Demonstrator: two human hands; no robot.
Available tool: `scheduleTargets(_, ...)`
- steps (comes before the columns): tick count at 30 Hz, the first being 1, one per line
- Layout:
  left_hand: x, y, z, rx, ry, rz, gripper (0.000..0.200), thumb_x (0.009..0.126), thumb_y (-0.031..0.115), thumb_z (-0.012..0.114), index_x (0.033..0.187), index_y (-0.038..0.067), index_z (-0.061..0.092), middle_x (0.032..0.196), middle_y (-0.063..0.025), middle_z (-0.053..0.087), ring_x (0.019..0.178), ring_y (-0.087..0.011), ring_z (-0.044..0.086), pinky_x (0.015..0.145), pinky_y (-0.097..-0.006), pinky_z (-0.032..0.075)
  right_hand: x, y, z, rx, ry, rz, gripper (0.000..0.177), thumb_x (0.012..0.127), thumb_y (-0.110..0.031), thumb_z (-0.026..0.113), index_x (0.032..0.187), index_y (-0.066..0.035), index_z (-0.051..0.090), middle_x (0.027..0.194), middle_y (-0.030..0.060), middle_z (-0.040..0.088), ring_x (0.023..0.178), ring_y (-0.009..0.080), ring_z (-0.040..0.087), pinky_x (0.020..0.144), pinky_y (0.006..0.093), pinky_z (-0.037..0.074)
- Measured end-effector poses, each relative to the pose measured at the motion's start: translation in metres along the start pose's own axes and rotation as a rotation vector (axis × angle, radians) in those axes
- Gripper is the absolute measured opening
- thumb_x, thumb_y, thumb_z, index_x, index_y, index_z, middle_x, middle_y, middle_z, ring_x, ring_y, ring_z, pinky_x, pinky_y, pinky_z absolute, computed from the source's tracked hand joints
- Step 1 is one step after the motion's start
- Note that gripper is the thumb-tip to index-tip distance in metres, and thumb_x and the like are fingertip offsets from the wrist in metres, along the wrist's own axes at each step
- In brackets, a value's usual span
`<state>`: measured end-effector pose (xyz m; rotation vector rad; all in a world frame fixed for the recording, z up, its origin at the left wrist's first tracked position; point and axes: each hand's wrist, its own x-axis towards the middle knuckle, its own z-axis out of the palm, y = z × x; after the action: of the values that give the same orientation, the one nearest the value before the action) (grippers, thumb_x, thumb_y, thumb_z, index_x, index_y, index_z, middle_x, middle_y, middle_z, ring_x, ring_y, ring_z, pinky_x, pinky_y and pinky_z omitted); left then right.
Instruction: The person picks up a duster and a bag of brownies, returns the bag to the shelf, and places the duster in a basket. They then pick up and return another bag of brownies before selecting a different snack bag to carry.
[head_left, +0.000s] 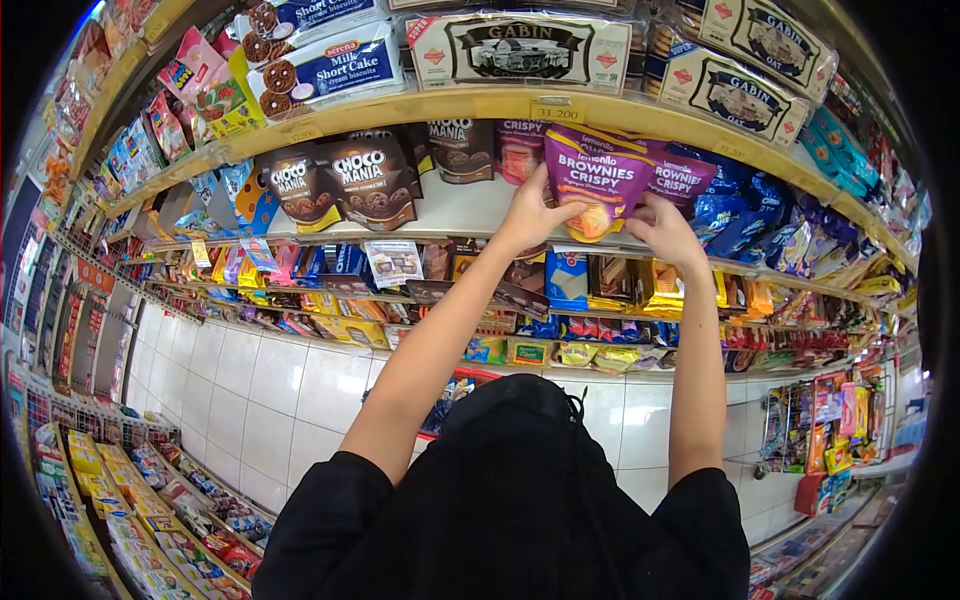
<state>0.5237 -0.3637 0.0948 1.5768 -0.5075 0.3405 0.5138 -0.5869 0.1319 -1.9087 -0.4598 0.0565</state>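
Observation:
A purple Brownies Crispy pouch stands upright at the front of the shelf, leaning slightly. My left hand grips its lower left side, thumb across the front and fingers partly hidden behind. At the lower right edge my right hand has its fingers closed on the same pouch; their tips are partly hidden. Another purple Brownies Crispy pouch is just right of it, and a pink-and-purple Crispy pouch is behind on the left. Dark Choco Mania pouches stand further left on this shelf.
The yellow shelf edge with price tags runs above my hands, below Gabin cracker packs. Blue snack packs sit right. Lower shelves hold many packets. A red basket is partly hidden by my head; a wire rack stands right.

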Motion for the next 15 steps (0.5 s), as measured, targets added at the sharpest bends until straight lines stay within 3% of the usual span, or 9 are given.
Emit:
scheduleTargets(1, -0.001, 0.000, 0.001, 0.002, 0.002, 0.005, 0.059, 0.070, 0.014, 0.074, 0.118, -0.003, 0.044, 0.110, -0.0155, 0.058, 0.103, -0.0215, 0.055, 0.088, -0.0318, 0.043, -0.005, -0.004, 0.002, 0.008, -0.004, -0.091, 0.032, 0.076, -0.006, 0.062, 0.104, 0.006, 0.055, 0.088, 0.0114, 0.064, 0.078, 0.0191, 0.061, 0.073, 0.0311, 0.050)
scheduleTargets(2, -0.001, 0.000, 0.004, 0.003, 0.001, 0.009, 0.059, 0.070, 0.014, 0.074, 0.117, -0.003, 0.044, 0.110, -0.0157, 0.059, 0.103, -0.0218, 0.056, 0.088, -0.0320, 0.043, -0.008, -0.010, 0.002, 0.047, -0.118, -0.012, 0.038, 0.074, -0.008, 0.066, 0.107, 0.005, 0.054, 0.095, 0.0131, 0.063, 0.088, 0.0178, 0.060, 0.078, 0.0303, 0.048)
scheduleTargets(5, -0.002, 0.007, 0.010, 0.116, 0.007, 0.047, 0.058, 0.070, 0.016, 0.074, 0.116, -0.004, 0.044, 0.108, -0.0179, 0.060, 0.100, -0.0254, 0.058, 0.086, -0.0332, 0.044, -0.002, -0.002, 0.006, -0.244, 0.047, -0.065, 0.044, 0.072, -0.008, 0.072, 0.110, 0.003, 0.053, 0.098, 0.0115, 0.064, 0.087, 0.0185, 0.061, 0.078, 0.0313, 0.049)
scheduleTargets(6, -0.002, 0.008, 0.011, 0.147, 0.012, 0.041, 0.060, 0.069, 0.017, 0.075, 0.116, -0.004, 0.044, 0.108, -0.0184, 0.060, 0.100, -0.0263, 0.058, 0.086, -0.0337, 0.045, 0.003, 0.002, 0.008, -0.286, 0.117, -0.101, 0.041, 0.071, -0.010, 0.074, 0.105, 0.004, 0.056, 0.097, 0.0118, 0.065, 0.085, 0.0165, 0.062, 0.076, 0.0302, 0.049)
scheduleTargets(10, -0.008, 0.016, 0.005, 0.305, -0.103, 0.019, 0.071, 0.064, 0.026, 0.079, 0.118, -0.004, 0.043, 0.108, -0.0198, 0.060, 0.100, -0.0295, 0.059, 0.086, -0.0358, 0.045, 0.008, 0.014, 0.007, -0.217, 0.078, -0.061, 0.034, 0.073, -0.009, 0.072, 0.100, 0.005, 0.059, 0.094, 0.0126, 0.066, 0.082, 0.0151, 0.063, 0.076, 0.0285, 0.049)
scheduleTargets(15, -0.012, 0.012, -0.002, 0.313, -0.190, -0.090, 0.076, 0.060, 0.031, 0.081, 0.118, -0.004, 0.045, 0.110, -0.0198, 0.059, 0.102, -0.0294, 0.059, 0.087, -0.0366, 0.045, 0.003, 0.025, 0.011, -0.099, 0.061, -0.081, 0.039, 0.071, -0.015, 0.074, 0.102, 0.004, 0.059, 0.090, 0.0153, 0.067, 0.079, 0.0202, 0.066, 0.071, 0.0303, 0.051)
